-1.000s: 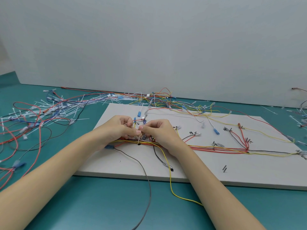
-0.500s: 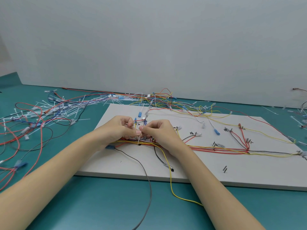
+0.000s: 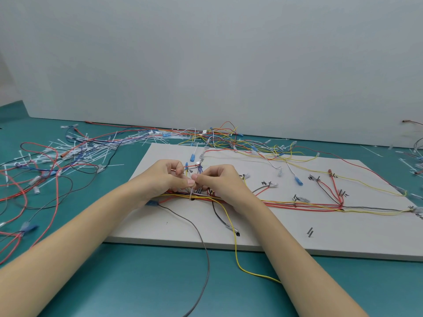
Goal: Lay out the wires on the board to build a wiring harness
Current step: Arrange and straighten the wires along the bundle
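A white board (image 3: pixel 286 234) lies on the teal table. A bundle of red, yellow and grey wires (image 3: pixel 297 205) runs across its middle towards the right edge. My left hand (image 3: pixel 160 177) and my right hand (image 3: pixel 219 181) meet over the bundle's left end, fingers curled. Between their fingertips they pinch a thin white cable tie (image 3: pixel 191 192) that stands up from the bundle. A grey wire (image 3: pixel 201 243) and a yellow wire (image 3: pixel 235 252) trail off the board's front edge towards me.
A heap of white cable ties (image 3: pixel 87 149) and loose red, black and blue wires (image 3: pixel 34 179) covers the table at the left. More tangled wires (image 3: pixel 219 136) lie behind the board by the wall. Blue-tipped leads (image 3: pixel 298 180) and black pegs (image 3: pixel 310 232) sit on the board.
Both hands have stayed at the same spot on the bundle; only the fingers have shifted slightly on the cable tie.
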### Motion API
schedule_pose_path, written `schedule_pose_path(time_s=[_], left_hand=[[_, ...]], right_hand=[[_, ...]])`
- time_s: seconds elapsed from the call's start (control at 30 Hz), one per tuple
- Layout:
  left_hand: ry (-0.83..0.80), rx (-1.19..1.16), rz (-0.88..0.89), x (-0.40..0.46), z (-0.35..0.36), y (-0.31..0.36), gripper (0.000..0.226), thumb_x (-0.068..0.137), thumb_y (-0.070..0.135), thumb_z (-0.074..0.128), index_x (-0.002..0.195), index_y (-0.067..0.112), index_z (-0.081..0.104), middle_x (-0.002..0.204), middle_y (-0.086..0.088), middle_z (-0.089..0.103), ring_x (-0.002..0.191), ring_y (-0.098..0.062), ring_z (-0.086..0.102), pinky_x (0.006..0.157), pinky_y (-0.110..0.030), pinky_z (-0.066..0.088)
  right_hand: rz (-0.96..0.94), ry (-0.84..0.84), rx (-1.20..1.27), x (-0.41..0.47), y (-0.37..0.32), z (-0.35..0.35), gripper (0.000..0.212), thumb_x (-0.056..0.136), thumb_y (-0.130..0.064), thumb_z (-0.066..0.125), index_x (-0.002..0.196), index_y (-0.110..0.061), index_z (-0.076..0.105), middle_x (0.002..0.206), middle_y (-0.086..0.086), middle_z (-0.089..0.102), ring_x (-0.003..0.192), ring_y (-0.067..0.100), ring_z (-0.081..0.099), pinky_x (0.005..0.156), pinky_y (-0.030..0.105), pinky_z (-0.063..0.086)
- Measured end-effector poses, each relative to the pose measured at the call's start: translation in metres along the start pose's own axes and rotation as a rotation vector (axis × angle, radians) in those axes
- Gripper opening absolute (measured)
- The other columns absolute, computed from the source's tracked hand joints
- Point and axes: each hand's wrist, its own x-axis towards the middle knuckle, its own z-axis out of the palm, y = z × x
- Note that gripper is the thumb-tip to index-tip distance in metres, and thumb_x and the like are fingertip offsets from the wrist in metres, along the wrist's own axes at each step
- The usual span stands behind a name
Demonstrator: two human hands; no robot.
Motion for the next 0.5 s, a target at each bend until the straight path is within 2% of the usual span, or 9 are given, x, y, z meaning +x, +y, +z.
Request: schedule_pose_path(time_s=[0.17, 0.27, 0.43, 0.5], left_hand=[[0.017, 0.008, 0.006, 0.0008, -0.0002, -0.001, 0.037, 0.078, 0.006, 0.077, 0.067, 0.017, 0.043, 0.091, -0.034, 0.066, 0.079, -0.024, 0.059, 0.081, -0.036, 0.044], [0.01, 0.014, -0.001, 0.002, -0.0013, -0.002, 0.026, 0.076, 0.01, 0.079, 0.075, 0.015, 0.053, 0.089, -0.02, 0.074, 0.078, -0.022, 0.064, 0.087, -0.036, 0.049], [0.008, 0.016, -0.02, 0.0042, -0.002, -0.0029, 0.02, 0.075, 0.013, 0.08, 0.09, 0.013, 0.067, 0.083, -0.01, 0.076, 0.07, -0.012, 0.068, 0.069, -0.018, 0.053], [0.002, 0.014, -0.027, 0.0041, -0.0026, -0.0031, 0.021, 0.075, 0.014, 0.08, 0.093, 0.012, 0.07, 0.083, -0.01, 0.076, 0.072, -0.011, 0.069, 0.069, -0.017, 0.052]], right_hand=[[0.007, 0.001, 0.025, -0.001, -0.0009, 0.0019, 0.017, 0.089, -0.022, 0.069, 0.077, -0.011, 0.073, 0.064, -0.009, 0.07, 0.063, 0.007, 0.054, 0.058, 0.013, 0.045], [0.012, 0.006, 0.045, -0.0022, -0.0029, 0.0022, 0.016, 0.09, -0.02, 0.067, 0.08, -0.008, 0.072, 0.067, -0.004, 0.069, 0.068, 0.013, 0.054, 0.059, 0.017, 0.044], [0.001, 0.023, 0.045, -0.0036, -0.0048, 0.0045, 0.021, 0.093, -0.017, 0.064, 0.088, 0.002, 0.071, 0.079, 0.014, 0.067, 0.072, 0.021, 0.052, 0.067, 0.03, 0.043], [-0.013, 0.03, 0.043, -0.004, -0.0045, 0.0053, 0.022, 0.093, -0.016, 0.063, 0.088, 0.004, 0.07, 0.08, 0.017, 0.067, 0.071, 0.022, 0.051, 0.067, 0.031, 0.042]])
